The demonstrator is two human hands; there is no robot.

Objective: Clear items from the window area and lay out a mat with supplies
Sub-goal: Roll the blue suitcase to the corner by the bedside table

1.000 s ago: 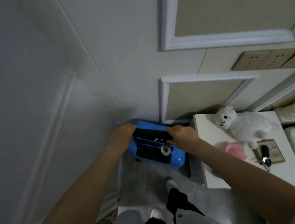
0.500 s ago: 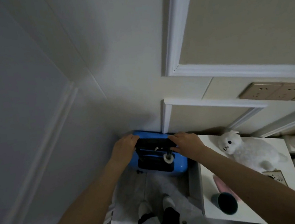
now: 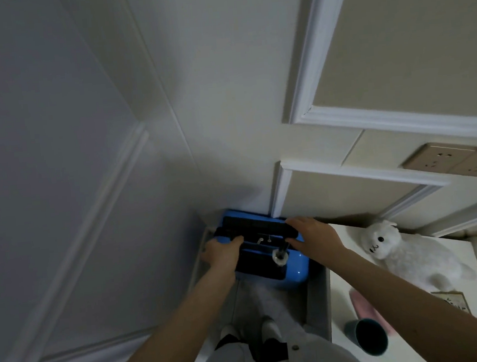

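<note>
Here, seen from above, a blue suitcase (image 3: 292, 271) stands on the floor, wedged into the room's corner between the left wall and a white bedside table (image 3: 341, 313). Both hands are on its black top handle (image 3: 253, 227) — the left hand (image 3: 222, 253) curls around the left end, the right hand (image 3: 314, 236) wraps fingers and thumb around the right end. On the table's far edge sits a white plush alpaca (image 3: 405, 250); near its front edge stands a dark teal cup (image 3: 371, 339) beside something pink (unclear what). The risk, as I judge it: the gap is tight, so lifting could scrape the case against the wall or swing the right arm into the cup.
</note>
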